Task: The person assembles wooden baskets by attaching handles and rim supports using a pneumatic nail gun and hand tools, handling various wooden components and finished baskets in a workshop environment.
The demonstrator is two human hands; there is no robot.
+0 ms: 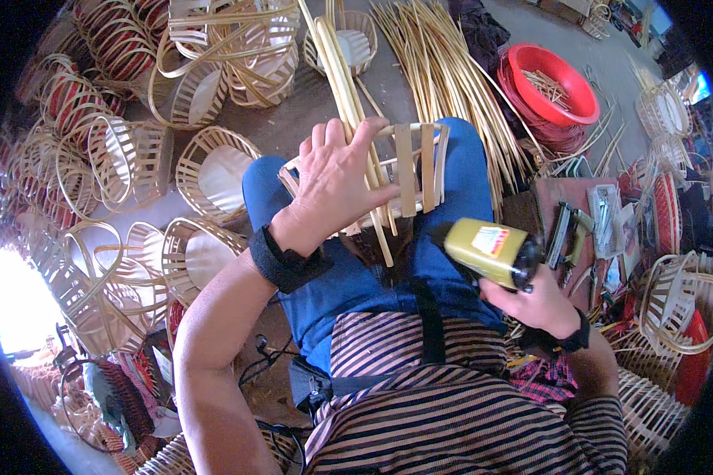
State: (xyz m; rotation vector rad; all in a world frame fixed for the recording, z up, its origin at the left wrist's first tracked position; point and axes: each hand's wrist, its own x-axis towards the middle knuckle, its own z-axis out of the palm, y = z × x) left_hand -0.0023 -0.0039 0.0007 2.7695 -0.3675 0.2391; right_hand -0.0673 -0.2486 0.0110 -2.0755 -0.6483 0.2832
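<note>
My left hand (329,178) is closed over a small slatted basket (405,170) that rests between my knees. Long pale cane strips (337,71) run under its fingers and stick out past the basket at both ends. On the right, my right hand (540,305) grips an olive-yellow power tool (487,249) with a black rear end. Its body points left toward the basket, with a gap between them. Motion blurs the tool, and its front end is hard to make out. My left hand covers part of the basket's left side.
Several woven baskets (214,170) stand to the left. A bundle of long canes (444,79) lies ahead on the floor, beside a red basin (550,83) holding short sticks. At right, a stapler-like tool (560,233) lies on a reddish board. Black cables (265,348) lie near my left leg.
</note>
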